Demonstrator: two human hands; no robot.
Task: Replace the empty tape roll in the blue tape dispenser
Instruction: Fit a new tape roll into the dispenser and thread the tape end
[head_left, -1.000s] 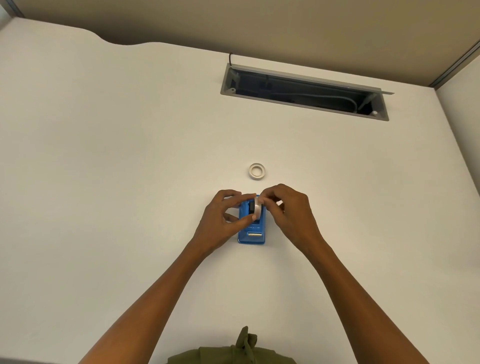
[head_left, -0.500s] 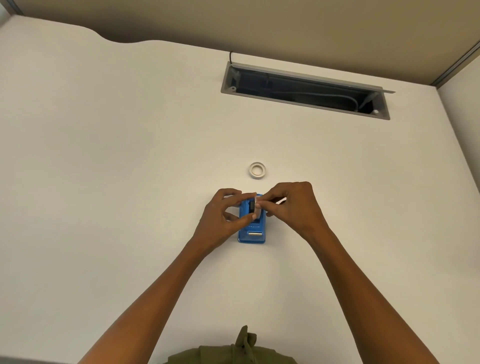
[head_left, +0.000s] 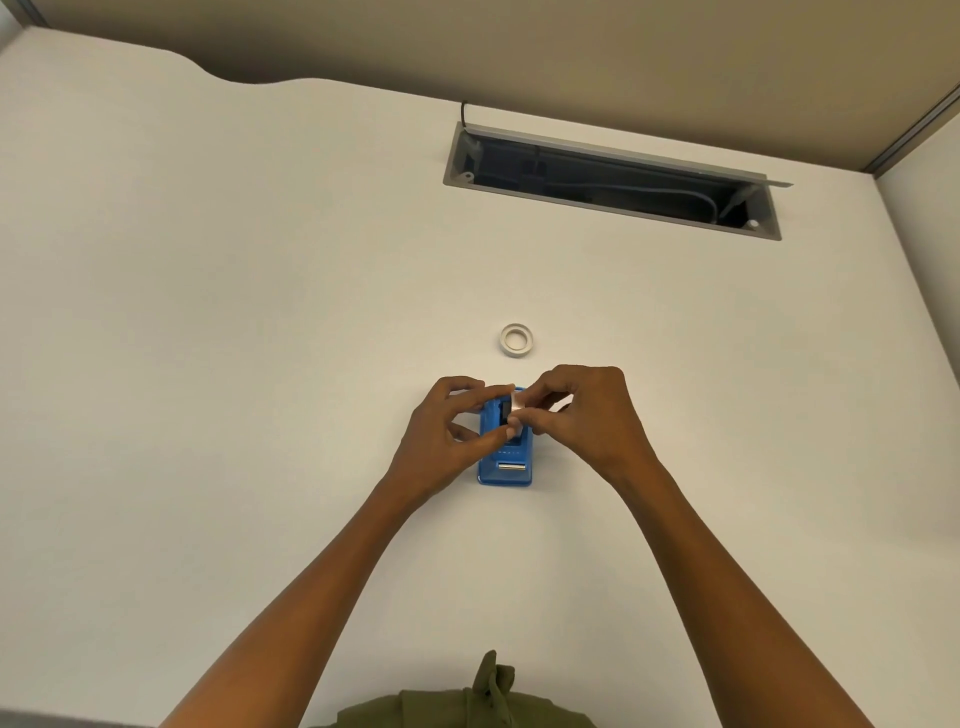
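Blue plastic, squat and blocky, the tape dispenser (head_left: 505, 457) sits flat on the white table (head_left: 234, 364) with its metal cutter toward the person — likely rigid and weighted enough to stay put. Above its open well, the left hand (head_left: 441, 441) and right hand (head_left: 587, 415) both pinch a small pale tape roll (head_left: 516, 410), fingers closed on its rim; it looks light, stiff and a little slick, best held by the edges. A second white ring (head_left: 517, 340) lies on the table just beyond.
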